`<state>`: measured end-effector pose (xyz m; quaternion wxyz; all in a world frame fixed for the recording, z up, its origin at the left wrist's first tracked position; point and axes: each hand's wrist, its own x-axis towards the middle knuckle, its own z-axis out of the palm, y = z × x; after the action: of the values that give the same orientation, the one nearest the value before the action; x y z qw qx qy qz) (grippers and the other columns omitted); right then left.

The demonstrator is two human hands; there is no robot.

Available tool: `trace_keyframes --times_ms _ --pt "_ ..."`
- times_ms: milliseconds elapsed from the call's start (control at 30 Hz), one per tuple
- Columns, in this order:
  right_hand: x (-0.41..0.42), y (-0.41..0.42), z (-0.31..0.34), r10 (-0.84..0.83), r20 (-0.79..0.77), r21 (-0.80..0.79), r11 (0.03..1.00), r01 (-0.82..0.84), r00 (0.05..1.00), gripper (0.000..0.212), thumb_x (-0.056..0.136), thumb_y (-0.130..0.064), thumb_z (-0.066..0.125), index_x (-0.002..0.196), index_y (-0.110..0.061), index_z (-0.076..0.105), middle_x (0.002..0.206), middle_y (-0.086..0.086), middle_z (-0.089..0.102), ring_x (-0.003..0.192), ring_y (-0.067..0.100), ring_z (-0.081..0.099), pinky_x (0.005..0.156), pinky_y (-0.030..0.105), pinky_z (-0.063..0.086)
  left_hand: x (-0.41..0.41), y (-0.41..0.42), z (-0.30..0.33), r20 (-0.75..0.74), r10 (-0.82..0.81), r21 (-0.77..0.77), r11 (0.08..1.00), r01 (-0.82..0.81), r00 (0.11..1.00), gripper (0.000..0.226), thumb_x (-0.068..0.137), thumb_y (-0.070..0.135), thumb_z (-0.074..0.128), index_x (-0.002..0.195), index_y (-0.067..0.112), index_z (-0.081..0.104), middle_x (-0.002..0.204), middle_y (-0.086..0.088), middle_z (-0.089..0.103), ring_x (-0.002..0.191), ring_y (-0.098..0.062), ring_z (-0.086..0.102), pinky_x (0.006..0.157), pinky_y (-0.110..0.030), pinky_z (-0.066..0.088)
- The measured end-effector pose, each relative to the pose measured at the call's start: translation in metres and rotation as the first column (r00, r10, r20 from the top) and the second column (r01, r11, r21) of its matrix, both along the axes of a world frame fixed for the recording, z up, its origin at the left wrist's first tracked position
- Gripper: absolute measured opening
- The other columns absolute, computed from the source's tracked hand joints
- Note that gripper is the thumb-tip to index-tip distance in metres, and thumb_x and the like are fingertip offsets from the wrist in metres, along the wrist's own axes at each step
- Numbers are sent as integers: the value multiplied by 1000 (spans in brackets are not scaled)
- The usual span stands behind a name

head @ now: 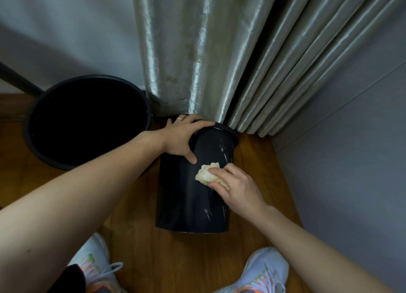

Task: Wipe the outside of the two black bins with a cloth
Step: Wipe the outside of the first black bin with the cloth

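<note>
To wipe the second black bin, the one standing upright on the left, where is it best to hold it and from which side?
Probably by the rim. The upright bin stands open-mouthed on the floor, so its rim is exposed all round; the near edge is free to reach from above, while the curtain crowds its far right.

Left hand (182,136) fingers curled in a grip, right hand (236,186) pinching.

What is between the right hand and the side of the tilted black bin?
A crumpled pale cloth, pressed by the right hand against the bin, as the head view shows.
</note>
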<state>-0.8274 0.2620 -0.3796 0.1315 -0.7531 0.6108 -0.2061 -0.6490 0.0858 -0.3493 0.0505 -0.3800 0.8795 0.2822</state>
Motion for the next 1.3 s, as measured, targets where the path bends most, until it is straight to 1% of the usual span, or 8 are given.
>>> trace_keyframes --times_ms 233,467,567,700,767,933,1167,1300 --pt "1 30 -6 449 -157 -17 889 -457 879 23 96 -33 57 115 -20 59 89 2 52 77 15 50 49 29 48 16 -7 -5 43 -38 -24 999 39 998 125 52 41 91 146 52 8 160 2 5 146 -34 7 110 -67 18" --pt "8 -10 3 51 -129 -63 996 -60 990 36 93 -44 48 118 -20 61 95 2 54 86 18 55 61 38 56 17 -7 -9 25 -48 -52 997 49 999 125 53 42 91 147 50 9 160 -1 7 146 -35 7 111 -66 18" --pt "9 12 0 247 -153 -35 966 -255 957 30 94 -39 52 117 -20 57 95 2 53 84 17 54 57 32 54 22 -11 -12 5 -45 -43 998 45 999 126 51 41 91 148 48 10 160 -3 7 146 -34 8 112 -64 18" --pt "3 44 -9 521 -206 32 850 -526 828 25 96 -33 56 116 -19 59 92 1 54 78 13 51 51 25 47 24 -12 -14 3 -56 -43 998 56 998 125 52 42 91 146 50 8 160 -2 5 147 -34 6 112 -65 16" --pt "0 38 -10 489 -222 -2 865 -502 844 25 95 -32 57 116 -19 59 92 2 55 79 14 52 51 25 48 22 -12 -15 3 -53 -42 998 54 999 125 53 42 91 146 51 8 160 -2 5 147 -34 5 111 -66 16" --pt "3 13 -6 104 -153 -84 989 -118 983 29 90 -33 59 117 -20 58 91 1 53 83 17 55 53 33 55 21 -13 -17 1 -49 -45 998 49 999 126 51 43 91 145 53 8 160 -2 6 147 -34 6 111 -66 17" --pt "3 50 -13 485 -179 4 871 -492 856 20 95 -29 57 112 -19 58 90 2 54 77 13 51 50 27 49 23 -13 -15 0 -56 -37 998 56 998 125 53 41 91 147 49 9 159 -2 8 147 -32 7 112 -64 16" --pt "0 23 -10 271 -155 -63 957 -283 950 28 91 -26 62 117 -21 56 93 2 54 82 17 55 55 32 54 22 -13 -15 -7 -51 -40 998 50 999 126 52 40 91 148 48 10 158 -1 10 146 -32 8 112 -65 17"
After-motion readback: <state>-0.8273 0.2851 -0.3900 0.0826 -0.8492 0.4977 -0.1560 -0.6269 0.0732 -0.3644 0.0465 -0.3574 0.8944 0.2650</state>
